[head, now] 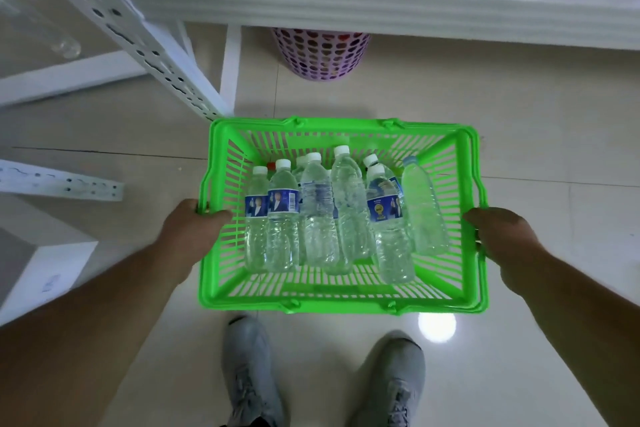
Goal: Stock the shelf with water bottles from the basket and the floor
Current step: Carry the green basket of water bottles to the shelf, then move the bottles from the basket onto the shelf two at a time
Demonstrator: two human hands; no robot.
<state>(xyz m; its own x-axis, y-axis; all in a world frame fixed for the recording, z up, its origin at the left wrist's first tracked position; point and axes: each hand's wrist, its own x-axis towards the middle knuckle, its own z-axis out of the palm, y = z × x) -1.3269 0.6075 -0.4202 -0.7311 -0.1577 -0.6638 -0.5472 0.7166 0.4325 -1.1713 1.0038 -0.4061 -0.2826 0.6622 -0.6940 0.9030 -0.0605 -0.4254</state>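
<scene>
A bright green plastic basket (pixel 341 303) is held level above the tiled floor in front of me. Several clear water bottles (pixel 320 215) with white caps lie in it, some with blue labels. My left hand (pixel 188 230) grips the basket's left rim, fingers curled over the edge. Gripping the right rim is my right hand (pixel 502 236). The white metal shelf (pixel 145 45) stands at the upper left, its slotted upright slanting down toward the basket's far left corner.
A pink perforated bin (pixel 320 55) stands on the floor under a white table edge (pixel 381 14) beyond the basket. A clear bottle (pixel 65 45) shows blurred on the shelf at far left. My grey shoes (pixel 252 371) are below the basket.
</scene>
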